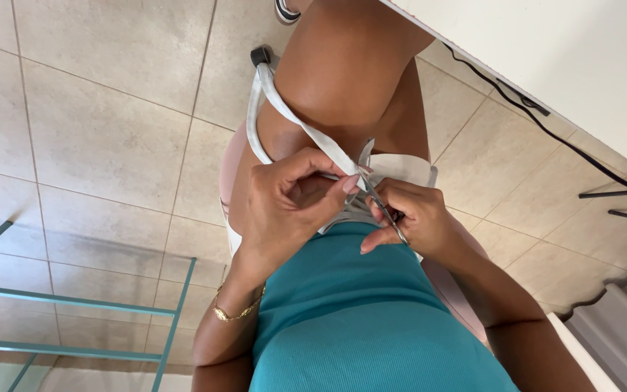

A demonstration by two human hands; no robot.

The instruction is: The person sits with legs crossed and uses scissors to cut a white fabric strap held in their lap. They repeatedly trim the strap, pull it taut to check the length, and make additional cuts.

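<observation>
I am seated, looking down at my lap. My left hand (292, 199) pinches a long white fabric strap (284, 109) that loops from my knee down to my fingers. My right hand (408, 218) holds small metal scissors (380, 203), its fingers through the handles. The blades point up toward the spot where my left fingers grip the strap. Both hands sit close together above my thigh. A gold bracelet (237, 312) circles my left wrist.
A white table edge (546, 51) runs across the upper right, with a black cable (546, 127) on the tiled floor below it. A teal metal frame (74, 305) stands at lower left. A pink chair seat (230, 170) shows under my leg.
</observation>
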